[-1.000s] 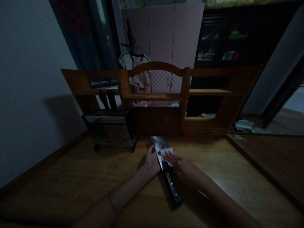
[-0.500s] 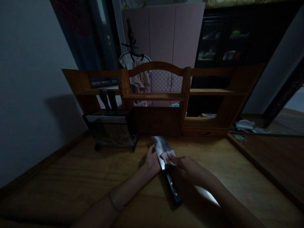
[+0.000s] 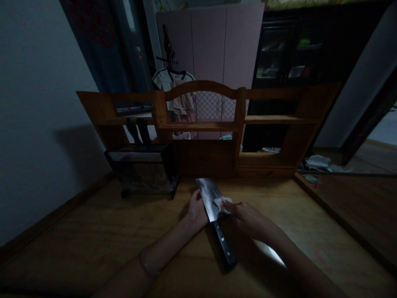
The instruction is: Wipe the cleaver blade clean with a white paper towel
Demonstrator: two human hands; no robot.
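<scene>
A cleaver (image 3: 207,192) with a broad steel blade and a black riveted handle lies at a slant over the wooden table, its handle toward me. My left hand (image 3: 197,209) grips the blade from its left side and from beneath, so most of those fingers are hidden. In my right hand (image 3: 245,215) a white tissue (image 3: 222,204) is pinched and pressed against the blade's right part, near the handle. No hand is on the handle.
A black knife block (image 3: 142,169), with two dark handles sticking up, stands at the left back. Behind it rises a wooden shelf unit (image 3: 204,157). The table (image 3: 139,223) has a raised rim on the right. Clothes (image 3: 182,101) hang beyond the shelf.
My right hand and the tissue have shifted slightly right across the blade, baring more steel near the handle. The left hand still holds the cleaver; the whole view has moved slightly.
</scene>
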